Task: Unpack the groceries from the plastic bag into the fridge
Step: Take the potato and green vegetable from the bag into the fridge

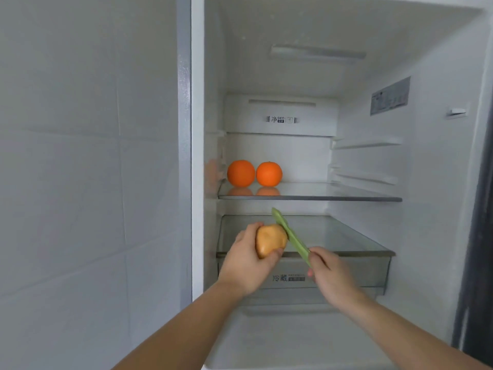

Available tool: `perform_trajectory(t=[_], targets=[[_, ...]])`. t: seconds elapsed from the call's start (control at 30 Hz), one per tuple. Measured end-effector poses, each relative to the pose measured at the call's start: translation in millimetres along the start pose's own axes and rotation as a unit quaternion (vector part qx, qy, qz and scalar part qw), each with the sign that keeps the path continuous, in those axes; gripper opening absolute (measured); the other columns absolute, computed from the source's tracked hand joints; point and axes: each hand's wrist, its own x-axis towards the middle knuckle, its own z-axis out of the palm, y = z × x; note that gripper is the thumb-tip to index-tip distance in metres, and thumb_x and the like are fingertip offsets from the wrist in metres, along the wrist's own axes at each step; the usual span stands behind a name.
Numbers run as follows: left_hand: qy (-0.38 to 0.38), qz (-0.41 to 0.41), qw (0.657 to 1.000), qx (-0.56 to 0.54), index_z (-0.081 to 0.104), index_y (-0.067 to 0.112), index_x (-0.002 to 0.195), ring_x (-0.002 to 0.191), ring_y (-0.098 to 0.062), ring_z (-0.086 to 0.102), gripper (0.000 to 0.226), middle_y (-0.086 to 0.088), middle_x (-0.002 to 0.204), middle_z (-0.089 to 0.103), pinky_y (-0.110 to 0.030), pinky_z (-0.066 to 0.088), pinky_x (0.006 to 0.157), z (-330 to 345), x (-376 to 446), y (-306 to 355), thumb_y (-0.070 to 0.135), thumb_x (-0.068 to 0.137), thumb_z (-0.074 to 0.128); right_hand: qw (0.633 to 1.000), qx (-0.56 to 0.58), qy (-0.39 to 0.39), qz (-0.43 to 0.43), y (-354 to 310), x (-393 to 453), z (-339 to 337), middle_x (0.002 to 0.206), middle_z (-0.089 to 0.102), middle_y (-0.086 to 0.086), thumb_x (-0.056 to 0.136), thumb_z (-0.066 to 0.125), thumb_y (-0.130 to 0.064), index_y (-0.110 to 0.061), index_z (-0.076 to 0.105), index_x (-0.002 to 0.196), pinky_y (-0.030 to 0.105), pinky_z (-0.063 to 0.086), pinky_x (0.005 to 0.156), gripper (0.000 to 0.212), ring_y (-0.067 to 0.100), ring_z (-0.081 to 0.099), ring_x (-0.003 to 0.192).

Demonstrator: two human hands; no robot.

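Before the open fridge [373, 76], left hand [246, 260] grips a potato [269, 240]; right hand [330, 273] pinches a green vegetable [289, 233], lower end hidden in fingers, long axis slanting up-left over the lower shelf [346, 236]. Two oranges [254, 173] sit on the upper shelf, back left.

- Two oranges [254, 173]: bright orange, plain.
- Potato [269, 240]: yellow-tan, unmarked.
- Long vegetable [290, 235]: pale green.
- Fridge interior [432, 169]: white; glass shelves [333, 192] grey-edged.
- Sticker [390, 96]: grey, dark print.

Fridge wall sticker [390, 96] print too small, blurred
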Motion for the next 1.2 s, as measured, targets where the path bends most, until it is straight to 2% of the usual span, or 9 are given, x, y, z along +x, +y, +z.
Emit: perform_trajectory(t=[0.1,0.2,0.27,0.33,0.47,0.8,0.97,1.03,1.2], targets=[[0.019,0.002,0.999,0.045,0.038,0.035,0.138,0.111,-0.016,0.051,0.065,0.007,0.129,0.043,-0.030,0.043,0.096,7.2,27.2,-1.1,0.042,0.081,0.066,0.995,-0.093,0.003,-0.046,-1.7,28.1,-3.5,0.069,0.056,0.003,0.097,0.039,-0.019,-0.018,0.056,0.082,0.039,0.045,0.060,0.022,0.020,0.054,0.063],[0.017,-0.023,0.994,0.108,0.035,0.035,0.142,0.113,-0.024,0.054,0.069,0.005,0.132,0.039,-0.038,0.047,0.096,15.8,53.3,-6.6,0.042,0.080,0.064,0.983,-0.179,-0.011,-0.048,9.8,56.9,-2.1,0.098,0.055,0.005,0.095,0.039,-0.015,-0.020,0.052,0.117,0.042,0.049,0.075,0.026,0.022,0.057,0.084],[0.008,-0.045,0.989,0.141,0.033,0.033,0.143,0.113,-0.026,0.054,0.070,0.003,0.133,0.038,-0.040,0.047,0.096,20.3,69.2,-9.6,0.041,0.080,0.063,0.982,-0.181,-0.032,-0.040,18.8,74.9,-0.7,0.105,0.053,0.005,0.093,0.042,-0.012,-0.023,0.036,0.133,0.037,0.047,0.067,0.043,0.021,0.059,0.083],[-0.001,-0.058,0.985,0.165,0.033,0.033,0.140,0.112,-0.027,0.055,0.067,0.002,0.133,0.038,-0.041,0.049,0.093,23.5,82.0,-13.6,0.039,0.081,0.064,0.978,-0.196,-0.043,-0.057,22.4,90.7,-1.1,0.097,0.052,0.002,0.091,0.045,-0.011,-0.026,0.035,0.121,0.033,0.044,0.057,0.035,0.018,0.057,0.069],[-0.029,-0.059,0.969,0.238,0.038,0.036,0.122,0.102,-0.030,0.057,0.050,0.002,0.125,0.043,-0.041,0.052,0.085,25.7,91.6,-21.9,0.035,0.080,0.064,0.961,-0.257,-0.036,-0.098,26.5,118.1,1.4,0.092,0.048,-0.001,0.091,0.048,-0.014,-0.021,0.047,0.098,0.034,0.043,0.057,0.010,0.021,0.056,0.068],[-0.044,-0.117,0.918,0.376,0.042,0.019,0.134,0.109,-0.034,0.055,0.048,-0.011,0.128,0.046,-0.036,0.047,0.084,24.5,126.2,-41.4,0.034,0.091,0.057,0.955,-0.243,-0.159,-0.060,35.8,158.5,30.3,0.104,0.061,0.007,0.089,0.049,-0.016,-0.013,0.063,0.113,0.036,0.055,0.080,0.028,0.023,0.062,0.086],[-0.034,-0.150,0.897,0.415,0.023,0.007,0.144,0.114,-0.036,0.048,0.065,-0.015,0.134,0.039,-0.038,0.043,0.087,30.0,127.4,-43.1,0.042,0.095,0.046,0.981,-0.100,-0.164,0.002,31.7,174.5,42.8,0.088,0.066,0.009,0.087,0.044,-0.014,-0.006,0.066,0.092,0.027,0.046,0.064,0.023,0.025,0.062,0.081],[-0.034,-0.143,0.895,0.422,0.018,0.004,0.145,0.115,-0.036,0.045,0.067,-0.016,0.138,0.032,-0.040,0.041,0.089,33.2,125.2,-40.1,0.041,0.096,0.044,0.985,-0.064,-0.158,0.013,28.7,177.8,48.9,0.091,0.068,0.014,0.085,0.043,-0.011,-0.003,0.067,0.094,0.029,0.047,0.069,0.027,0.028,0.063,0.089],[-0.034,-0.130,0.907,0.398,0.031,0.010,0.136,0.109,-0.037,0.052,0.047,-0.016,0.136,0.032,-0.040,0.044,0.083,30.9,127.4,-38.5,0.036,0.098,0.043,0.970,-0.143,-0.190,-0.043,26.2,171.1,60.3,0.090,0.065,0.004,0.091,0.045,-0.029,-0.019,0.064,0.086,0.035,0.048,0.078,0.023,0.029,0.060,0.098]])
